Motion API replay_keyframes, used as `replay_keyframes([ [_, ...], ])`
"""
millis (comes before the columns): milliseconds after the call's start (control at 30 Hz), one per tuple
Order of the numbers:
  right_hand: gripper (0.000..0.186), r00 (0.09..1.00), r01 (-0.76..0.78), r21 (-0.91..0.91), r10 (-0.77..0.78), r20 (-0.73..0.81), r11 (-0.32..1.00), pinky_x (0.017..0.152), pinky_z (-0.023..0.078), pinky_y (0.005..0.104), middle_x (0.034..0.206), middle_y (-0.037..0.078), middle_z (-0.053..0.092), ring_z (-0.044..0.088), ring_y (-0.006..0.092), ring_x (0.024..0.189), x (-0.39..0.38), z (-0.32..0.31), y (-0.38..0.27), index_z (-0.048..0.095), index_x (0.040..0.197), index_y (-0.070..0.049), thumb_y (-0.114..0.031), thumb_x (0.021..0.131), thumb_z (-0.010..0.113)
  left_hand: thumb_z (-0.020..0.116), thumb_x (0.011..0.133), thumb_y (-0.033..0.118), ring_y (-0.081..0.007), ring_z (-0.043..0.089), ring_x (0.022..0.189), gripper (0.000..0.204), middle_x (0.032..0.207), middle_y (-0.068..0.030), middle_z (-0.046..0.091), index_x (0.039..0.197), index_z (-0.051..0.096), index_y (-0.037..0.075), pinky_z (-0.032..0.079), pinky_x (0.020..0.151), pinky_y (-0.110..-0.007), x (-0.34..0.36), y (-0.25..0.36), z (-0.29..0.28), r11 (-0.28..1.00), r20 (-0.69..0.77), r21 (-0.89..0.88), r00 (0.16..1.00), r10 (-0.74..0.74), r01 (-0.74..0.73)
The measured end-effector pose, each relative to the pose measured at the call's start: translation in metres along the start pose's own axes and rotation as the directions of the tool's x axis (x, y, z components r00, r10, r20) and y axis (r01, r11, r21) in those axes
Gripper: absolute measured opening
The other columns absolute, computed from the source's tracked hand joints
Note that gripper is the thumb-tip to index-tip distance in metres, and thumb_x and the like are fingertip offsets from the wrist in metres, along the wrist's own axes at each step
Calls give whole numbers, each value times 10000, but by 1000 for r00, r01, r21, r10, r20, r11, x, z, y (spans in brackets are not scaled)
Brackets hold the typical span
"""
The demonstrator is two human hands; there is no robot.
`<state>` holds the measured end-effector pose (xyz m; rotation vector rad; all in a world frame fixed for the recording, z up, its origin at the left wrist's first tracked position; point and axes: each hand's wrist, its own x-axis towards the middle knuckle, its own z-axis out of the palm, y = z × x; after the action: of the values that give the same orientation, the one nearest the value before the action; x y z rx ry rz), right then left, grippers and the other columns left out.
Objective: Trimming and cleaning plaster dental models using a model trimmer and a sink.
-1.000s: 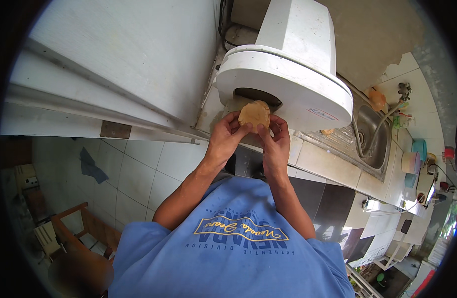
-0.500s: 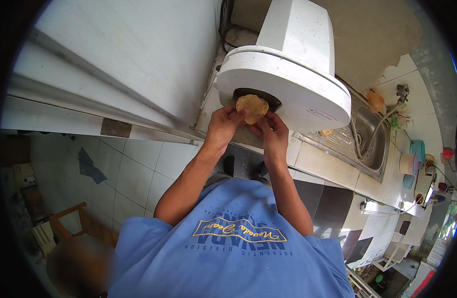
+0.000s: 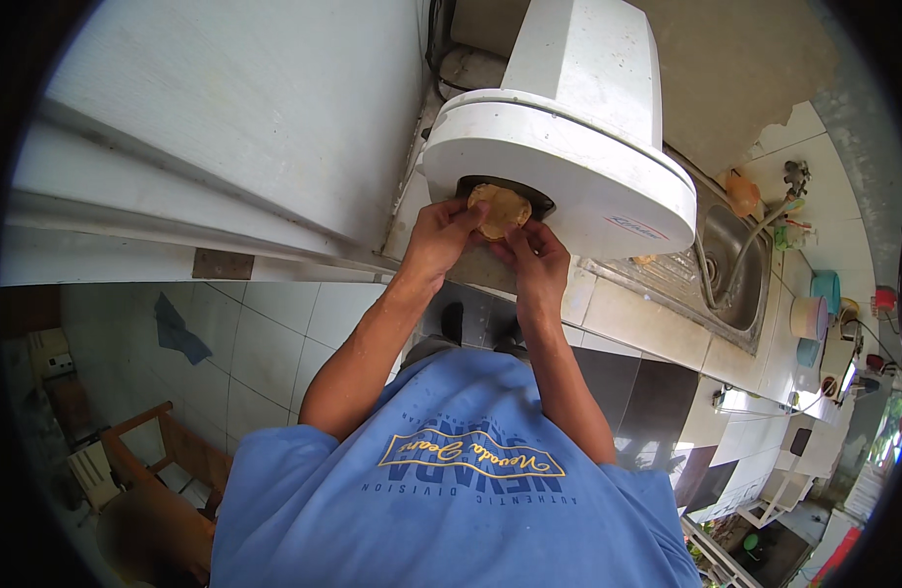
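Observation:
Between my two hands is a flat, round, pale tan piece [image 3: 503,212] with an uneven edge. It looks like dough, but I cannot be sure of its kind. My left hand [image 3: 438,238] pinches its left side, the thumb lying on its face. With bent fingers, my right hand [image 3: 539,255] grips the lower right edge. The piece is in front of the dark opening [image 3: 542,203] in the curved front of a white machine [image 3: 569,167]. The opening's inside is mostly hidden behind the piece.
A steel sink [image 3: 740,279] with a ribbed drainboard is set in the tiled counter [image 3: 618,316] at the right. A white panel [image 3: 245,108] stands close on the left. A grey-blue cloth [image 3: 179,330] lies on the floor tiles. Another person [image 3: 152,539] is at the lower left.
The piece has shifted very slightly, and both hands keep their hold on it. At the lower left, the other person has moved lower in the picture.

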<state>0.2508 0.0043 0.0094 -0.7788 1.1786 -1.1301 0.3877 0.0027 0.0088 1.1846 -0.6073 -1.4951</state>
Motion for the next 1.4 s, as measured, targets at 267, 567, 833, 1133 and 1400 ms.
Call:
replay_keyframes([
  [267,258,999,30,-5,-30,-16,1000,721,546,241,872,100,639,661,155,770,-2,1,0,607,1050,74,-124,894,662,629,930,210,-127,642,843,354,971,-117,683,1096,634,-102,525,766,-259,3,0,-1,1000,17,22,1000,-5,4],
  [567,286,999,37,-15,-37,-12,999,722,543,237,890,101,639,657,151,780,-1,2,1,600,1066,75,-140,891,671,621,937,206,-122,637,845,331,961,-98,676,1072,640,-96,529,766,-258,2,1,0,1000,8,17,1000,21,-21],
  [833,308,999,32,-3,-32,-15,999,721,542,238,902,106,636,662,155,779,-2,1,1,592,1077,76,-154,891,679,629,935,222,-104,622,812,338,937,-85,675,1070,646,-87,514,730,-247,5,1,-1,997,8,73,1000,-1,1],
  [1133,282,999,26,-1,-26,-21,1000,734,545,242,921,104,637,664,163,796,-3,-1,0,585,1079,69,-143,908,656,639,926,228,-98,612,793,328,918,-67,676,1068,659,-67,503,715,-248,5,6,3,993,7,120,1000,-7,6],
  [1400,293,998,63,12,-63,-20,998,716,538,238,895,103,644,654,144,762,-1,0,4,595,1093,84,-138,908,646,646,918,192,-116,637,822,334,950,-93,681,1125,629,-70,520,745,-253,-2,2,1,999,4,47,1000,-3,3],
])
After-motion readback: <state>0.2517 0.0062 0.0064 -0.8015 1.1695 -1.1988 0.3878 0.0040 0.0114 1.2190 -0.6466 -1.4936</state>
